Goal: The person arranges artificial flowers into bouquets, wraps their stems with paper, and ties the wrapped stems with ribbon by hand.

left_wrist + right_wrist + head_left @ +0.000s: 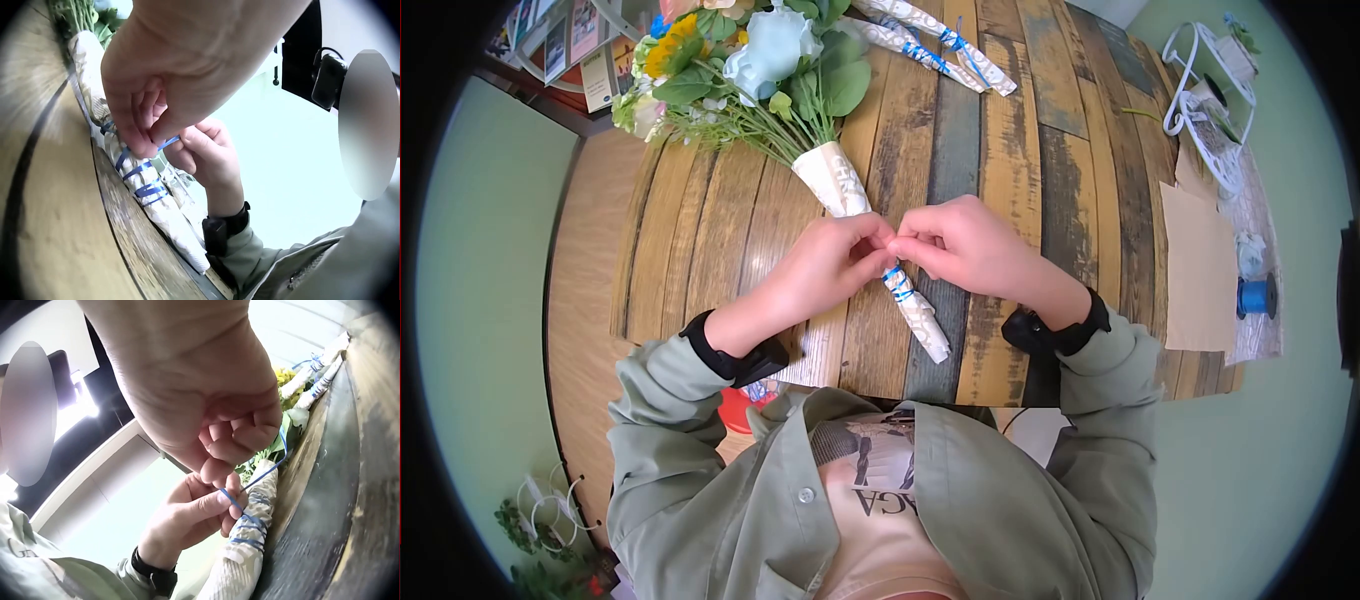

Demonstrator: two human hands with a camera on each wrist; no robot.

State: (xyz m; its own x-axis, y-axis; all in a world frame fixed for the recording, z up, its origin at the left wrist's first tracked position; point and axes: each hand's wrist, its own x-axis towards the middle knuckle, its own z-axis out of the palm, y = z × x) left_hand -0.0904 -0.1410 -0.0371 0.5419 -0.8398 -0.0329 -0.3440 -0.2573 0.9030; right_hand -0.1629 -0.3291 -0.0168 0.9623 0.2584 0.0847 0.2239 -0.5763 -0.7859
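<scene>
A bouquet with a pale blue flower [772,50] and a sunflower [672,47] lies slanting across the wooden table. Its stems are wrapped in cream printed paper [832,178], wound with several turns of blue ribbon [149,187]. Over the middle of the wrap, my left hand [835,262] pinches the ribbon close against the paper. My right hand [975,245] meets it there, thumb and forefinger pinching the ribbon as well. One length of ribbon [269,472] loops out past the right fingers in the right wrist view. The fingers partly hide where the ribbon crosses.
More paper-wrapped stems [930,60] tied in blue lie at the table's far side. To the right are a brown paper sheet [1200,270], a blue ribbon spool [1256,297] and a white wire rack [1215,110]. A shelf of cards [585,45] stands at far left.
</scene>
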